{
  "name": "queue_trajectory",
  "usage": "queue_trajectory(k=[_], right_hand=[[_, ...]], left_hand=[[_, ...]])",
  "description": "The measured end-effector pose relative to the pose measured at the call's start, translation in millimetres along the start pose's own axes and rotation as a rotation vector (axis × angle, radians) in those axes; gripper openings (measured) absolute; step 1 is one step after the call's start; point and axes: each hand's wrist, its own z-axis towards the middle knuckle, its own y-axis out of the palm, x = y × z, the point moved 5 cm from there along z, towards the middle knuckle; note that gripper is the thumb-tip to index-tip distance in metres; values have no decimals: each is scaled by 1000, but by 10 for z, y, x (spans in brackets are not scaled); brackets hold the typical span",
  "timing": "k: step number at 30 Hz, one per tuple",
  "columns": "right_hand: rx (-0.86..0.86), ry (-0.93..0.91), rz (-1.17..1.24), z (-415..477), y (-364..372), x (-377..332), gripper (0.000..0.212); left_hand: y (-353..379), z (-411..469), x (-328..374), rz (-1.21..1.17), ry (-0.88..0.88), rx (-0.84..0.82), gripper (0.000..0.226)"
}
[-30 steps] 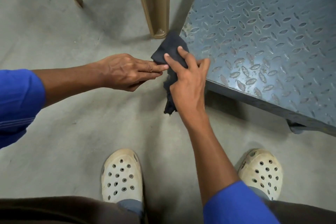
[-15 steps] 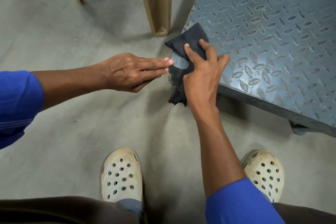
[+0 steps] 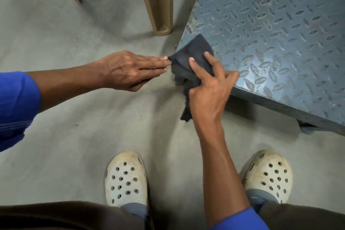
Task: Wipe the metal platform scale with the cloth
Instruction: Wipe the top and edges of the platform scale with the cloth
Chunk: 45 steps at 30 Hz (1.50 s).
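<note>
In the head view, the platform scale (image 3: 270, 33) is standing on the concrete floor (image 3: 74, 127), on short feet. Its top is a grey metal plate with raised oval studs. The cloth (image 3: 194, 52) is lying over the near left corner of this plate, partly on the top, and one loose tail is hanging down past the edge, below the palm.

The right hand (image 3: 209, 87) is pressing the cloth onto the corner. Its grip is spread, with two fingers lying straight and flat on the fabric. I cannot tell whether the hidden fingers are also holding the tail. The left hand (image 3: 127, 70) is reaching from the side. Its grip is straight and closed together, the fingertips are just touching the free corner of the cloth, and the thumb is staying under the hand, away from the fabric.

The cloth is looking thin, soft and light, so it is probably bunching easily. In my judgement a flat, wide palm on its middle is holding it better than a pinch. The studs and the sharp corner may be catching the frayed edge. The scale is looking heavy and rigid, so it is likely needing no steadying.
</note>
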Motion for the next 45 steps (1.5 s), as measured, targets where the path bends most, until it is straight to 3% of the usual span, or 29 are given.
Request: queue_trajectory(k=[4,8,11,15,18,25,31,38,43,45], right_hand=[[74,122,-83,161,-81,202,69],[-8,-1,-26,48,179,-203,71],[51,-29,39,-164,87,-96,71],[182,118,-32,-22,-259,395,67],[173,199,-69,222,-256,511,64],[66,-5,0,1,-19,57,67],[213,236,-61,125,-388,605,68],[99,23,-40,239,-156,328,73],[271,258,-172,279,-662,1061,72],[259,345,-189,351,-659,1114,69]], left_hand=[[-4,1,10,-26,-29,26,38],[13,6,56,-5,-42,11,40],[5,-10,51,-1,-62,7,40],[-20,70,94,-28,-88,69,43],[73,249,140,42,-102,71,46],[213,426,138,164,-212,-11,57],[185,403,201,108,-290,50,52],[306,1022,338,75,-561,-106,71],[396,1426,364,-29,-705,-182,76],[441,1501,382,-51,-735,-165,76]])
